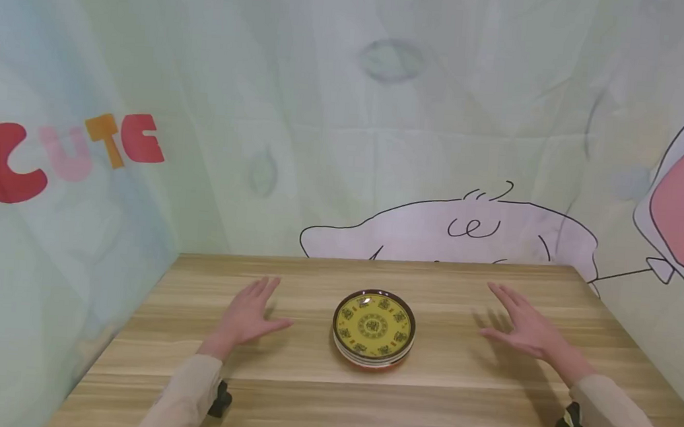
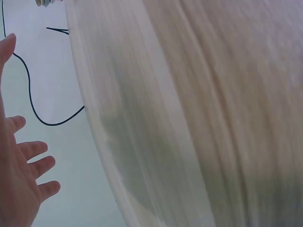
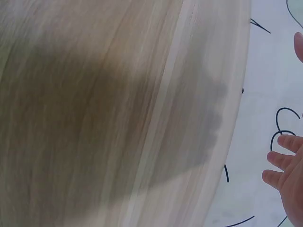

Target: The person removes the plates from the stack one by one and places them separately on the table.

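A short stack of round plates (image 1: 374,327) lies on the wooden table, between the two hands. The top plate is yellow with a dark brown rim and a ring of dark motifs; only the edges of those below show. To its left, my left hand (image 1: 247,316) hovers with fingers extended and thumb spread toward the stack, holding nothing. On the other side my right hand (image 1: 527,329) is held much the same way, its fingers and thumb apart and touching nothing. In the wrist views the left hand (image 2: 19,175) and right hand (image 3: 289,170) show only partly.
The wooden tabletop (image 1: 304,409) reaches back to a pale printed curtain (image 1: 324,126) with cartoon drawings and coloured letters. A small dark device sits at each wrist, the left device (image 1: 220,400) and the right device (image 1: 571,426), beside light sleeves.
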Action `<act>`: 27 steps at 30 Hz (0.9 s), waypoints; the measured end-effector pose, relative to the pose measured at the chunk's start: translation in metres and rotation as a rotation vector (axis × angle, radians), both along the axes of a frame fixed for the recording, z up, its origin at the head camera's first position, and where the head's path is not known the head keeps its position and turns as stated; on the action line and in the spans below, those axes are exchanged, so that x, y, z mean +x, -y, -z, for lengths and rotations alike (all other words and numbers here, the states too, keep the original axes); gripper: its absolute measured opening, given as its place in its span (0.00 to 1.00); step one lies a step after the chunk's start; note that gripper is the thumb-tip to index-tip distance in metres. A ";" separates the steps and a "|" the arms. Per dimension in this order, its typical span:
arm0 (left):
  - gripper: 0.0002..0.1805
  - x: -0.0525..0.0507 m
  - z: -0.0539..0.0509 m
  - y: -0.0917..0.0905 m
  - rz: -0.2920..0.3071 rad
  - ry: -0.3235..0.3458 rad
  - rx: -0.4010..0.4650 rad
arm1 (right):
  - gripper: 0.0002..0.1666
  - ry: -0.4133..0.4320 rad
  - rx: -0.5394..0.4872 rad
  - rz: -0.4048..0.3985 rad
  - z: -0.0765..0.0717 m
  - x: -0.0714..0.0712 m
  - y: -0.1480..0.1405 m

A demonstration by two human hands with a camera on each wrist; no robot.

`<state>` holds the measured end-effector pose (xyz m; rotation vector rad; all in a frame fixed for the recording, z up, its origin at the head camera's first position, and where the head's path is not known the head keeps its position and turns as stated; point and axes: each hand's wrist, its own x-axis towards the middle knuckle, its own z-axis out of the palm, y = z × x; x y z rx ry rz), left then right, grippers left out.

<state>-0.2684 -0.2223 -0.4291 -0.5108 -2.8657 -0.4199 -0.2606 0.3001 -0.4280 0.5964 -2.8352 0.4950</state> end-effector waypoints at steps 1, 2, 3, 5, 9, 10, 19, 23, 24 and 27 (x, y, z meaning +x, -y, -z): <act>0.50 0.000 0.000 -0.001 0.005 -0.001 0.008 | 0.54 0.010 -0.010 0.002 0.000 0.000 0.001; 0.50 0.001 0.001 -0.002 0.008 -0.002 0.017 | 0.54 0.017 -0.019 0.004 0.000 0.001 0.002; 0.49 0.001 0.002 -0.003 0.011 0.000 0.027 | 0.54 0.026 -0.033 0.004 0.000 0.001 0.003; 0.49 0.001 0.004 -0.005 0.013 0.011 0.044 | 0.54 0.045 -0.066 -0.001 -0.001 0.001 0.006; 0.49 0.003 0.006 -0.010 0.013 0.051 0.074 | 0.53 0.072 -0.118 -0.005 -0.002 0.003 0.012; 0.50 0.003 0.006 -0.012 0.014 0.061 0.080 | 0.53 0.074 -0.127 -0.005 -0.002 0.003 0.013; 0.48 0.008 0.006 -0.030 0.058 0.128 0.126 | 0.50 0.067 -0.189 -0.021 0.008 0.004 0.027; 0.49 0.011 0.004 -0.038 0.060 0.153 0.161 | 0.49 0.086 -0.233 -0.031 0.010 0.004 0.033; 0.49 0.012 0.004 -0.040 0.062 0.159 0.172 | 0.48 0.088 -0.239 -0.027 0.011 0.004 0.035; 0.49 0.014 0.004 -0.045 0.062 0.173 0.192 | 0.47 0.100 -0.265 -0.018 0.013 0.004 0.041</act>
